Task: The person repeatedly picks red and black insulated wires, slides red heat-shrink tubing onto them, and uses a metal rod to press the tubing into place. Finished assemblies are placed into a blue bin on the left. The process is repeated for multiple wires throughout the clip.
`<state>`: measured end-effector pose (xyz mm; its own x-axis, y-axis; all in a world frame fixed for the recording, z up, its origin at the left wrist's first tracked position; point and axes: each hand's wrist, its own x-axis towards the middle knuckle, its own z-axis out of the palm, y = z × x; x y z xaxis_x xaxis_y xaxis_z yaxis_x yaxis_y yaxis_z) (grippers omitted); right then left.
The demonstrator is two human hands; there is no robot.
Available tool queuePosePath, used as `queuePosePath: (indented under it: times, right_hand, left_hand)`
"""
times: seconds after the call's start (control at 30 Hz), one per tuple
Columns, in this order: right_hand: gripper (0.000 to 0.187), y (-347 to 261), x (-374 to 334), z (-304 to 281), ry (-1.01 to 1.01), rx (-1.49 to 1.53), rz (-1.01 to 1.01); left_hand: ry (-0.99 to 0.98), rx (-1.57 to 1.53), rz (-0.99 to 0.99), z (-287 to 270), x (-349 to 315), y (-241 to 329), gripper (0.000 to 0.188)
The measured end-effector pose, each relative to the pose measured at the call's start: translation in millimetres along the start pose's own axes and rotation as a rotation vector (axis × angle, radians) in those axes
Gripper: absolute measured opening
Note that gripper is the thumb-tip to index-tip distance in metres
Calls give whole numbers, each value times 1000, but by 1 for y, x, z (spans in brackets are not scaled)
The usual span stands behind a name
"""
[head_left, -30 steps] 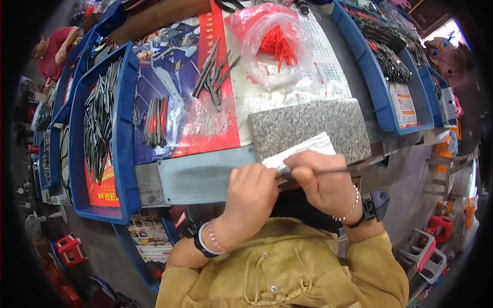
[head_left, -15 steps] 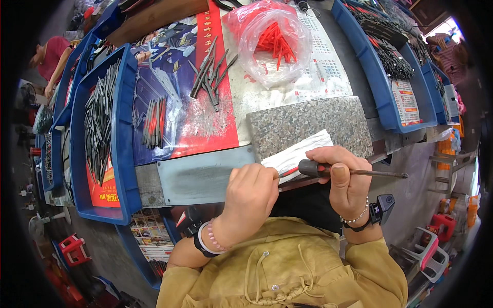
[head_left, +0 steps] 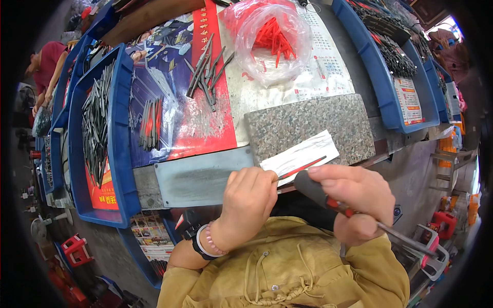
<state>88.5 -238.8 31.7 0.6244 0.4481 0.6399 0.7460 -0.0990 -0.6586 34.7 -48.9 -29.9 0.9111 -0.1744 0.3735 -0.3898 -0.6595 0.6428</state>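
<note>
My left hand (head_left: 249, 197) is closed on one end of a slim red and black tapered strip (head_left: 303, 168). The strip points right across a white sheet with dark streaks (head_left: 321, 143). Under the sheet is a speckled stone slab (head_left: 308, 120) at the table's front edge. In my right hand (head_left: 362, 200) is a screwdriver (head_left: 311, 189), gripped with its dark handle end toward the strip and its metal shaft trailing to the lower right. The handle's end looks close to the strip; I cannot tell whether they touch.
A worn grey plate (head_left: 200, 177) lies left of the slab. Farther back are a small red-and-dark bundle (head_left: 150, 124), loose dark strips (head_left: 208, 72) and a clear bag (head_left: 246, 61) of red pieces. Blue bins (head_left: 126, 169) flank the table; a person (head_left: 49, 66) is at far left.
My right hand has moved right and nearer with the screwdriver, whose shaft now slants downward. More of the red and black strip and the white sheet shows. My left hand has barely moved.
</note>
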Motion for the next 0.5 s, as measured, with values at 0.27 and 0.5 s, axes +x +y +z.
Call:
queuePosePath:
  times: [0.27, 0.5]
  right_hand:
    - [42, 14, -8, 20, -297, -183, 247]
    - [33, -4, 1, -2, 182, 51, 220]
  left_hand:
    - [-2, 11, 7, -2, 1, 1, 15]
    - [-6, 19, -6, 1, 0, 1, 12]
